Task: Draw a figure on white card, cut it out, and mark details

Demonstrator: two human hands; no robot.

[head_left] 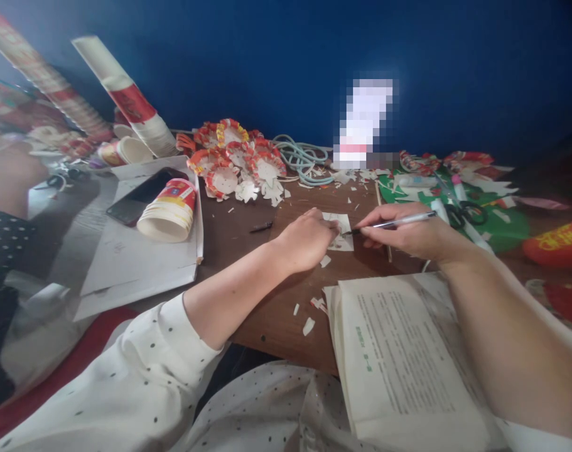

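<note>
My left hand (307,238) rests on the brown table (248,251) and pins down a small white piece of paper (342,229). My right hand (410,233) holds a silver pen (399,221), its dark tip touching the paper's right side. A pen cap (261,226) lies on the table to the left of my left hand. Small white paper scraps (309,323) are scattered near my forearm.
An open book (399,358) lies under my right forearm. At left are a stack of paper cups (170,210), a black phone (142,196) and white sheets (125,263). Cut paper-cup flowers (238,163), a blue cord (304,160), scissors (464,213) and green paper (502,226) sit behind.
</note>
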